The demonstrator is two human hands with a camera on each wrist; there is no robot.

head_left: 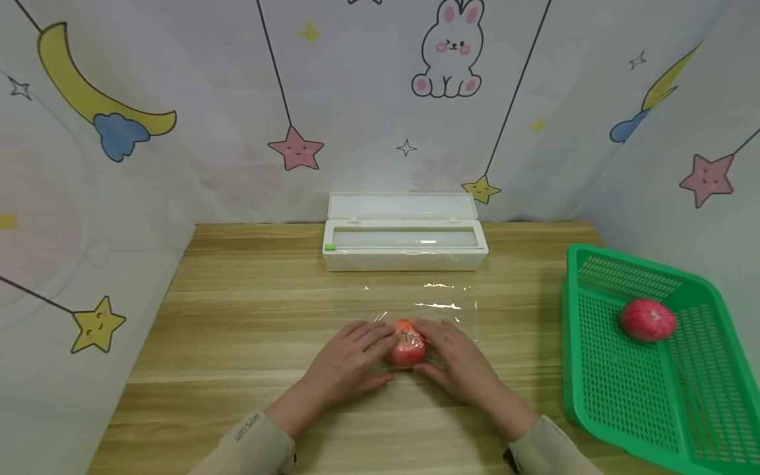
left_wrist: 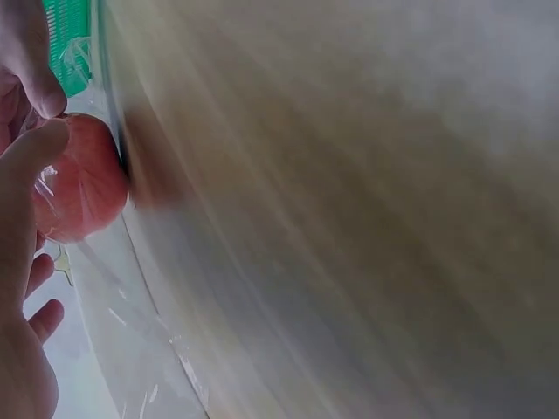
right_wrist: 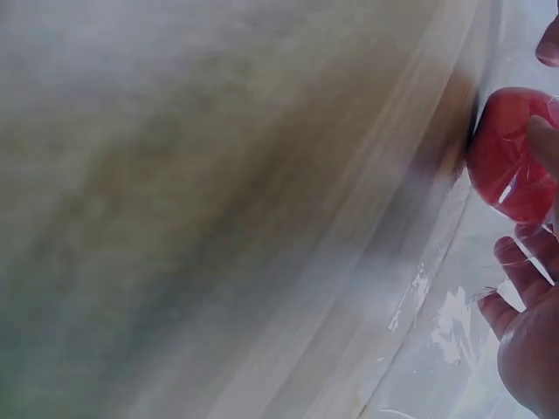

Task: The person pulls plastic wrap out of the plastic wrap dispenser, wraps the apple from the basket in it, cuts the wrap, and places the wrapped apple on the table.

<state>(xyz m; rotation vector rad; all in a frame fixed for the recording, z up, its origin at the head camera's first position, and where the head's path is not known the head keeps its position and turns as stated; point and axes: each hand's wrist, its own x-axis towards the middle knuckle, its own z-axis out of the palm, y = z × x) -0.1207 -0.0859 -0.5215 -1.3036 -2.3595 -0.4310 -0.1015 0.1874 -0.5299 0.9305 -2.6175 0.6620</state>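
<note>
A red tomato lies at the table's near middle under clear cling film, its green stem upward. My left hand touches its left side with gently extended fingers, thumb toward the near side. From the right, my right hand rests against the tomato in much the same way. In the left wrist view a thumb lies on the film-covered tomato. The right wrist view shows a thumb on the tomato and other fingers spread lower, near shiny film. Parts of both hands are cut off in the wrist views.
Behind the hands stands a white cling film dispenser, lid raised, roll inside and a green slider at its left. A green basket at the right holds another reddish tomato. A patterned cloth surrounds the wooden table.
</note>
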